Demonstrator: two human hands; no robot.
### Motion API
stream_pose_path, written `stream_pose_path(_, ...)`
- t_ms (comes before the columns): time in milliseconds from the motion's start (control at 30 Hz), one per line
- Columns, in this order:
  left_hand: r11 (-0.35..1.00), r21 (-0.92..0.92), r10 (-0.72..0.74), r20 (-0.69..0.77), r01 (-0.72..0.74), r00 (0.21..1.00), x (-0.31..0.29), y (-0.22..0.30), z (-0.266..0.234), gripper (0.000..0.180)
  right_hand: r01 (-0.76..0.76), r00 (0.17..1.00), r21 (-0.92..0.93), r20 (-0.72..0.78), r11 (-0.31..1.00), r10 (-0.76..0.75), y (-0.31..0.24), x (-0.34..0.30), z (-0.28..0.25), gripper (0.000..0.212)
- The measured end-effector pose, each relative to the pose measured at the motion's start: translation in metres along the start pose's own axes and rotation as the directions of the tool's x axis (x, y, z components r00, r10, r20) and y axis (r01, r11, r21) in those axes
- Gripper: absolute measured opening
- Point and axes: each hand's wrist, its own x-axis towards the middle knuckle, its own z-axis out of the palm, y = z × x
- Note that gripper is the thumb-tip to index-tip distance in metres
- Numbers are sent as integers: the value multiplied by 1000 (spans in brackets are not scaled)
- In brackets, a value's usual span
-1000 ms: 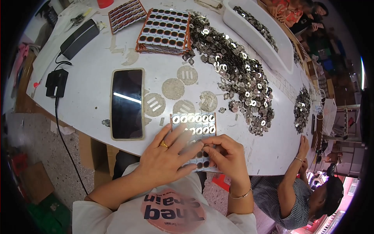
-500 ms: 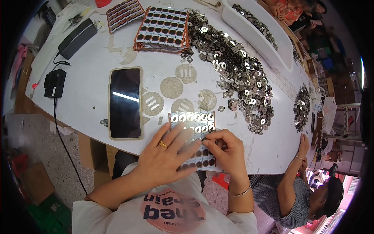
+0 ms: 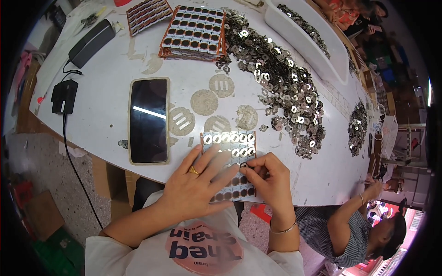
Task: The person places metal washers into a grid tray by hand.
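White worktop (image 3: 106, 115) bearing piled metal discs (image 3: 294, 92) | gridded board (image 3: 241, 152) at its near edge, left hand (image 3: 191, 184) spread partly over it | right hand (image 3: 270, 179), grip pinching a small disc (image 3: 243, 165) at the board | slack pinch could drop it; careless left-hand sliding could skew the board

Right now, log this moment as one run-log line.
left hand: spread across panel | right hand: pinching disc at panel | phone: flat, left of panel | disc heap: beyond panel, to the right
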Motion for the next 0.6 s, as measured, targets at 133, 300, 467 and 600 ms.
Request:
stream_pose_path(133,999,48,-13,7,13,1000,-1,1,2,78,82,996,29,33,996,-83,-2,1,-1,14)
stream_pose_path(300,1000,11,-14,-7,14,1000,-1,-1,1,76,294,949,-158,168,943,-268,-12,21,-24,16)
stream_pose_path(467,1000,-8,0,-10,0,1000,2,0,0,73,411,840,-594,-48,692,-541,3,57,-17,34)
stream_pose_path(600,999,10,-34,20,34,999,0,-1,0,79,434,810,-654,-18,620,-586,8,63,-17,39)
